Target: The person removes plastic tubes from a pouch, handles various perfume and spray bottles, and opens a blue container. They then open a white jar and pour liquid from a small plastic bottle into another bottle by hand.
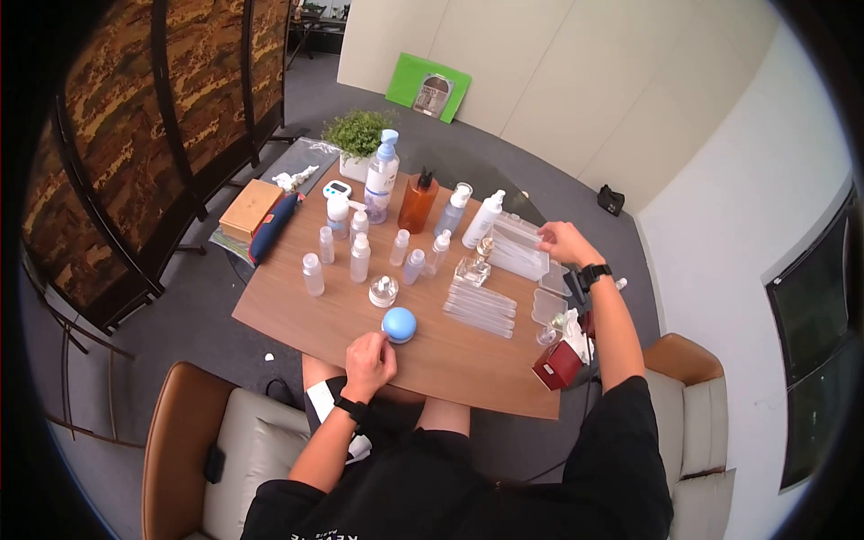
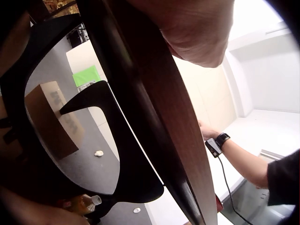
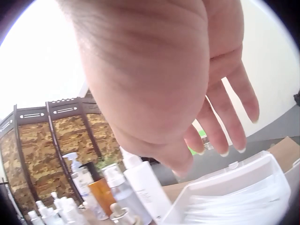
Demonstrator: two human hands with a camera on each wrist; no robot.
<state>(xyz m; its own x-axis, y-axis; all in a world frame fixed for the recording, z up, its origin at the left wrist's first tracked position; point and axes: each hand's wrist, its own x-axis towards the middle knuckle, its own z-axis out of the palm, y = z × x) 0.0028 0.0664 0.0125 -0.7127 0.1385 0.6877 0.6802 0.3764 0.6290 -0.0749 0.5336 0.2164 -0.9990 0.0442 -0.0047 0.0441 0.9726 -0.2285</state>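
My right hand (image 1: 564, 241) is over the right side of a clear plastic box (image 1: 517, 256) at the back right of the table. In the right wrist view its fingers (image 3: 225, 112) are extended and spread above the box, holding nothing. Long clear strips (image 3: 234, 206) lie inside the box, and several similar strips (image 1: 480, 310) lie side by side on the table in front. My left hand (image 1: 370, 362) rests loosely at the near table edge, beside a round blue-topped container (image 1: 399, 324). The left wrist view shows only part of this hand (image 2: 197, 33) over the edge.
Small translucent bottles (image 1: 312, 274) stand at the left of the table (image 1: 432, 369). Behind them are a pump bottle (image 1: 382, 180), an amber bottle (image 1: 418, 205) and a white bottle (image 1: 484, 220). A glass jar (image 1: 383, 291) sits mid-table, a dark red tissue box (image 1: 558, 364) at the right corner.
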